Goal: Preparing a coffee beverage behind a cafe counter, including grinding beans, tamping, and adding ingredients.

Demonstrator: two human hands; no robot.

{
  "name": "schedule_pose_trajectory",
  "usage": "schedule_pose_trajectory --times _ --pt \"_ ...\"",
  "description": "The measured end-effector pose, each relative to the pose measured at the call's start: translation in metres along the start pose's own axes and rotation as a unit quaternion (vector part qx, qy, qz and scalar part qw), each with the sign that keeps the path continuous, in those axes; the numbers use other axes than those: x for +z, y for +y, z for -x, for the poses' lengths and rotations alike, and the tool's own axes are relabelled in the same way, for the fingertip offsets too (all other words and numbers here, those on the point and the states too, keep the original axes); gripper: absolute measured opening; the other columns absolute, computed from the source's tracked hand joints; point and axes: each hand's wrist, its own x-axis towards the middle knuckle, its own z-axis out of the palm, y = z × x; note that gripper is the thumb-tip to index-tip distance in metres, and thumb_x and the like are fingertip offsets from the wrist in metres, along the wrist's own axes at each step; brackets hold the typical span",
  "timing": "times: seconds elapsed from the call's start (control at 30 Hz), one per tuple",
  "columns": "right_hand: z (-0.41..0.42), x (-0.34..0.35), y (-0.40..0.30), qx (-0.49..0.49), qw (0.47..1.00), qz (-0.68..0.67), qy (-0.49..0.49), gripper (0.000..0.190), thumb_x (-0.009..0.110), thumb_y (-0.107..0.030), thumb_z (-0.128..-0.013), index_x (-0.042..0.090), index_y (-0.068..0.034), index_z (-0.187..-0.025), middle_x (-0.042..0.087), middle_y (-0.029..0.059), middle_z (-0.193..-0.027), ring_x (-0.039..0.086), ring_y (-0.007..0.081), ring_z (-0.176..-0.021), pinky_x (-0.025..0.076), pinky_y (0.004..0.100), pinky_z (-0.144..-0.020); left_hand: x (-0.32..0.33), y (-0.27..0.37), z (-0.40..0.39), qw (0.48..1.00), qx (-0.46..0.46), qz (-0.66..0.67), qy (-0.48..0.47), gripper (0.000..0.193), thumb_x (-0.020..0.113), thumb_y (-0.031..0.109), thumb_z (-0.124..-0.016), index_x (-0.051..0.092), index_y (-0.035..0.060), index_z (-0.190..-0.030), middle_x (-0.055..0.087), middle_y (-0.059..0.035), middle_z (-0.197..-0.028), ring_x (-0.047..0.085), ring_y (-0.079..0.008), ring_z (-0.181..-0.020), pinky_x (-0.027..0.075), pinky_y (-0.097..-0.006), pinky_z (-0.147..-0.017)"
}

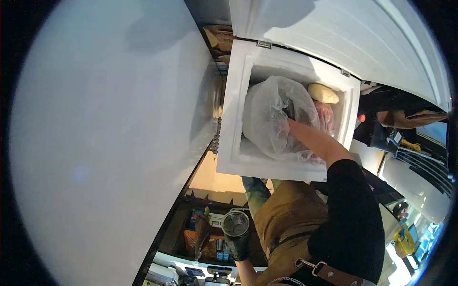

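A chest freezer (229, 150) stands before me with its white lid (343, 43) raised. Inside lies a large clear plastic bag (261, 111). My right hand (289, 110), in a dark glove, reaches down into this bag; its fingers are mostly hidden, so their grip does not show. Beside the bag rest a pale wrapped block (322, 93) and a clear bag of reddish, meat-like contents (325, 116). Low in the view, my left hand (237, 246), in a black glove, holds a round clear container (235, 223) away from the freezer.
A big white appliance-like surface (107, 125) fills the left side. Paper bags (219, 37) sit behind the freezer. Below left, a dark shelf (175, 228) holds several items, one an orange package (191, 237). My brown apron (290, 218) hangs close to the freezer's front edge.
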Motion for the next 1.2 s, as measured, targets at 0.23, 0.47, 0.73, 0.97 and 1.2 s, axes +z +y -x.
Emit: schedule_pose_trajectory --times 0.23,0.47,0.73,0.97,1.2 --pt "-0.012 0.016 0.000 -0.020 0.999 -0.028 -0.001 0.058 0.058 -0.015 -0.087 0.045 -0.013 -0.143 0.059 0.0151 -0.133 0.058 0.0331 -0.121 0.044 0.0454 -0.103 0.018 0.051 -0.004 0.999 -0.025 0.017 -0.022 0.061 0.085 0.009 -0.072 0.058 0.0031 -0.126 0.064 -0.0115 -0.122 0.062 -0.0233 -0.106 0.051 -0.0371 -0.092" --pt "-0.022 0.038 0.033 -0.044 0.997 -0.067 0.001 0.057 0.058 -0.015 -0.087 0.046 -0.013 -0.143 0.059 0.0152 -0.132 0.058 0.0330 -0.121 0.044 0.0455 -0.103 0.015 0.059 -0.005 0.996 -0.079 0.040 -0.012 0.066 0.086 0.005 -0.070 0.056 0.0046 -0.128 0.063 -0.0090 -0.123 0.062 -0.0224 -0.106 0.052 -0.0374 -0.091" --pt "-0.099 -0.018 0.116 -0.018 0.996 -0.089 0.020 0.057 0.058 -0.015 -0.087 0.046 -0.013 -0.142 0.060 0.0152 -0.131 0.058 0.0329 -0.120 0.045 0.0455 -0.103 0.007 0.041 -0.002 0.999 -0.004 -0.037 -0.023 0.079 0.087 0.004 -0.066 0.051 0.0047 -0.135 0.059 -0.0098 -0.130 0.058 -0.0233 -0.115 0.048 -0.0382 -0.099" --pt "-0.056 0.034 0.093 -0.032 0.992 -0.120 0.034 0.057 0.058 -0.015 -0.087 0.046 -0.013 -0.142 0.060 0.0153 -0.130 0.058 0.0329 -0.119 0.045 0.0456 -0.102 0.010 0.046 -0.005 0.999 -0.001 0.027 -0.021 0.082 0.089 0.010 -0.066 0.048 0.0035 -0.137 0.058 -0.0112 -0.132 0.058 -0.0241 -0.116 0.047 -0.0393 -0.101" --pt "-0.065 0.051 0.094 -0.060 0.989 -0.133 0.038 0.057 0.059 -0.015 -0.086 0.047 -0.013 -0.142 0.061 0.0154 -0.129 0.059 0.0328 -0.119 0.045 0.0456 -0.102 0.005 0.031 -0.001 0.999 -0.014 -0.041 0.008 0.079 0.091 0.014 -0.065 0.051 0.0024 -0.133 0.060 -0.0128 -0.128 0.059 -0.0258 -0.113 0.050 -0.0386 -0.096"
